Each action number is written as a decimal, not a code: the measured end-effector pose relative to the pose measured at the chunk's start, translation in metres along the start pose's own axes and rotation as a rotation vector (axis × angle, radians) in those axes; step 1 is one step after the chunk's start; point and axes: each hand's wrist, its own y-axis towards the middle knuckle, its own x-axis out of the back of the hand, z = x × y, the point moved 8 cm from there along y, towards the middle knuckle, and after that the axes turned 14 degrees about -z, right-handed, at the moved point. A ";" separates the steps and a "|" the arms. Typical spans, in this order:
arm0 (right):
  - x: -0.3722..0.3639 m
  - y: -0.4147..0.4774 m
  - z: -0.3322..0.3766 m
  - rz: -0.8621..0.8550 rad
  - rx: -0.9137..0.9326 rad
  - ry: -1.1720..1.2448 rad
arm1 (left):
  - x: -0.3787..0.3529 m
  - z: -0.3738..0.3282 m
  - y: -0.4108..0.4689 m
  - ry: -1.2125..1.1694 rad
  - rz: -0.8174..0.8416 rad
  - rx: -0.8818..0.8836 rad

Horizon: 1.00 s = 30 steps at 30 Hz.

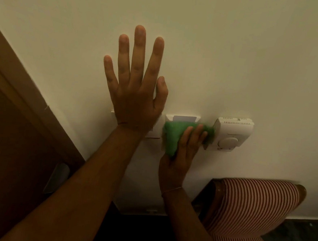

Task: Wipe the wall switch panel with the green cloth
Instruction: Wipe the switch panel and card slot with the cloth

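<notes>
Right hand (178,155) is gripping green cloth (174,138) against switch panel (173,118); left hand (137,92), fingers spread, is pressing wall (234,59), holding nothing

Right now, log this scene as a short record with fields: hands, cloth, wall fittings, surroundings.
left hand: flat and spread on the cream wall, wrist covering part of a white switch plate
right hand: grip closed on the bunched green cloth
cloth contact: pressed on the white card-slot panel
right of cloth: white dial thermostat
below: red-striped chair
left: brown wooden door
</notes>
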 end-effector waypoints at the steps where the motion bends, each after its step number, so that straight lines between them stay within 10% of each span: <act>1: -0.007 -0.005 0.010 0.038 0.053 0.010 | 0.000 -0.001 0.000 -0.004 -0.004 -0.004; 9: -0.004 -0.007 0.009 0.117 0.360 -0.106 | -0.002 0.001 0.001 0.002 -0.053 -0.001; 18: 0.004 -0.008 -0.015 0.005 -0.034 -0.006 | -0.003 0.000 0.001 -0.002 -0.071 -0.006; 30: -0.009 -0.044 0.023 0.395 0.245 0.027 | -0.003 0.000 0.005 -0.029 0.038 -0.015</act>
